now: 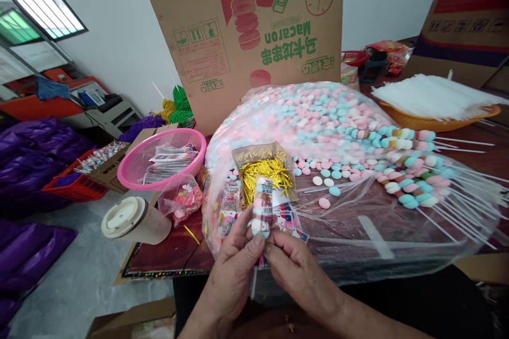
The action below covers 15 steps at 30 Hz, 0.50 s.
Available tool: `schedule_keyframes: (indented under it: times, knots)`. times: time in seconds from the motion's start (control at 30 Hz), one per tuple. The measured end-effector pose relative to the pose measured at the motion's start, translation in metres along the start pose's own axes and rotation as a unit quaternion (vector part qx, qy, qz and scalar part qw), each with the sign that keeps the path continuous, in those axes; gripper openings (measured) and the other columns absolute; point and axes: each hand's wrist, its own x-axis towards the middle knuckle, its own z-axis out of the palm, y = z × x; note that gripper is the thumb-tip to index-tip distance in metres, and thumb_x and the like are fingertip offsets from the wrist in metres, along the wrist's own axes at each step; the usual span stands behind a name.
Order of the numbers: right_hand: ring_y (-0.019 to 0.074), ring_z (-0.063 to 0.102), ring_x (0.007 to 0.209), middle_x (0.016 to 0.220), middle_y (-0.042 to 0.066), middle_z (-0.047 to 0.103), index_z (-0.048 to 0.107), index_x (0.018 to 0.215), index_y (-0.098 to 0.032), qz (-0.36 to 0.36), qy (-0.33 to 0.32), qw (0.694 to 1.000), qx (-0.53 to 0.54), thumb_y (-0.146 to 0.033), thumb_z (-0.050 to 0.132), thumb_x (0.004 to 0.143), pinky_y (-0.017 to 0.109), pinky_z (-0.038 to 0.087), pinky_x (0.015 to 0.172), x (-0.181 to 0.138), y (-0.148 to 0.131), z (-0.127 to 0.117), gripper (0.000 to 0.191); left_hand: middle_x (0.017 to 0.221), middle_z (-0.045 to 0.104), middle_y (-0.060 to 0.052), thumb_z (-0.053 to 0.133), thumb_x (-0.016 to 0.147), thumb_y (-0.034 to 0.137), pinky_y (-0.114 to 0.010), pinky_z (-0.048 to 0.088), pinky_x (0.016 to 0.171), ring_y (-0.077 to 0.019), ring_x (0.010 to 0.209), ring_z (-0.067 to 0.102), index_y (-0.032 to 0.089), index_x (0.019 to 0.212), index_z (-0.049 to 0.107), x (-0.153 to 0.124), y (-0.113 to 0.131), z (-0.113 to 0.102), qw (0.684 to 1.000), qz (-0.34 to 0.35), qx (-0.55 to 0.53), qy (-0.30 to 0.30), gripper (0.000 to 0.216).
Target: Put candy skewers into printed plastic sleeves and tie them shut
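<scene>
A candy skewer (262,204) stands upright in a clear printed wrapper, its white stick pointing down toward me. My left hand (238,257) is closed around its lower part, thumb across the front. At the base of the wrapper, my right hand (292,259) pinches from the right with fingers curled in. Just behind lies an open clear bag of gold twist ties (268,169), with printed wrappers (231,196) beside it. Loose pink, blue and white candies (326,174) are scattered to the right of that bag.
A large clear bag of candies (306,111) fills the table's middle. Finished-looking skewers (417,180) lie at right, near white sticks (437,96) in a yellow basket (477,114). At left are a pink basket (127,169) and a lidded cup (153,222). A carton (254,63) stands behind.
</scene>
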Motion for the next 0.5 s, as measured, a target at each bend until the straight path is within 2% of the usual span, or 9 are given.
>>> schedule_keyframes:
  times: [0.07, 0.13, 0.2, 0.3, 0.33, 0.4, 0.43, 0.5]
  knots:
    - [0.0036, 0.016, 0.029, 0.033, -0.013, 0.026, 0.041, 0.056, -0.020, 0.092, -0.029, 0.981, 0.166, -0.051, 0.060, 0.070, 0.019, 0.016, 0.033, 0.003, 0.002, -0.001, 0.039, 0.123, 0.059, -0.007, 0.067, 0.074, 0.030, -0.038, 0.037, 0.099, -0.0252, 0.114, 0.052, 0.026, 0.128, 0.049, 0.000, -0.004, -0.004, 0.998, 0.059, 0.009, -0.027, 0.057]
    - [0.0024, 0.013, 0.024, 0.026, -0.013, 0.023, 0.036, 0.046, -0.020, 0.128, -0.079, 0.949, 0.277, -0.050, 0.065, 0.065, 0.018, 0.014, 0.030, 0.004, 0.005, -0.005, 0.045, 0.130, 0.053, -0.006, 0.063, 0.078, 0.030, -0.037, 0.035, 0.102, -0.0252, 0.121, 0.046, 0.029, 0.131, 0.045, -0.002, -0.005, -0.011, 0.993, 0.085, 0.067, -0.055, 0.056]
    - [0.0020, 0.016, 0.021, 0.024, -0.011, 0.025, 0.031, 0.038, -0.019, 0.149, -0.144, 0.925, 0.317, -0.046, 0.068, 0.062, 0.018, 0.016, 0.028, 0.005, 0.010, -0.011, 0.051, 0.133, 0.050, -0.005, 0.058, 0.082, 0.032, -0.038, 0.030, 0.105, -0.0261, 0.126, 0.039, 0.027, 0.130, 0.047, -0.005, -0.004, -0.016, 0.978, 0.093, 0.165, -0.089, 0.050]
    - [0.0020, 0.018, 0.020, 0.022, -0.010, 0.025, 0.031, 0.035, -0.019, 0.209, -0.214, 0.900, 0.317, -0.045, 0.067, 0.061, 0.017, 0.017, 0.027, 0.005, 0.020, -0.017, 0.052, 0.129, 0.054, -0.007, 0.059, 0.080, 0.033, -0.039, 0.027, 0.106, -0.0291, 0.125, 0.040, 0.021, 0.116, 0.062, -0.007, -0.002, -0.015, 0.947, 0.075, 0.281, -0.134, 0.038]
    - [0.0023, 0.018, 0.020, 0.022, -0.010, 0.025, 0.031, 0.036, -0.019, 0.227, -0.230, 0.895, 0.307, -0.047, 0.065, 0.063, 0.017, 0.018, 0.027, 0.004, 0.023, -0.017, 0.052, 0.124, 0.058, -0.008, 0.059, 0.079, 0.033, -0.039, 0.032, 0.103, -0.0293, 0.121, 0.044, 0.019, 0.109, 0.065, -0.007, -0.001, -0.013, 0.953, 0.059, 0.274, -0.115, 0.034]
    - [0.0038, 0.018, 0.019, 0.021, -0.009, 0.025, 0.033, 0.038, -0.020, 0.252, -0.260, 0.896, 0.258, -0.052, 0.056, 0.071, 0.018, 0.019, 0.027, 0.003, 0.026, -0.013, 0.051, 0.107, 0.066, -0.009, 0.056, 0.081, 0.037, -0.036, 0.042, 0.091, -0.0271, 0.106, 0.055, 0.016, 0.093, 0.068, -0.004, 0.001, -0.006, 0.978, 0.038, 0.205, -0.012, 0.027]
    - [0.0046, 0.018, 0.019, 0.022, -0.009, 0.025, 0.036, 0.040, -0.021, 0.251, -0.259, 0.908, 0.212, -0.054, 0.050, 0.074, 0.019, 0.018, 0.027, 0.002, 0.026, -0.010, 0.050, 0.094, 0.068, -0.008, 0.053, 0.082, 0.039, -0.033, 0.046, 0.084, -0.0249, 0.096, 0.059, 0.016, 0.084, 0.067, -0.001, 0.003, -0.003, 0.984, 0.045, 0.163, 0.055, 0.027]
    - [0.0050, 0.024, 0.024, 0.027, -0.009, 0.031, 0.041, 0.045, -0.020, 0.188, -0.172, 0.962, 0.094, -0.057, 0.047, 0.077, 0.019, 0.021, 0.030, 0.001, 0.020, -0.006, 0.049, 0.066, 0.064, -0.003, 0.050, 0.082, 0.042, -0.029, 0.047, 0.073, -0.0188, 0.074, 0.061, 0.017, 0.065, 0.058, 0.006, 0.005, 0.001, 0.974, 0.100, 0.122, 0.162, 0.032]
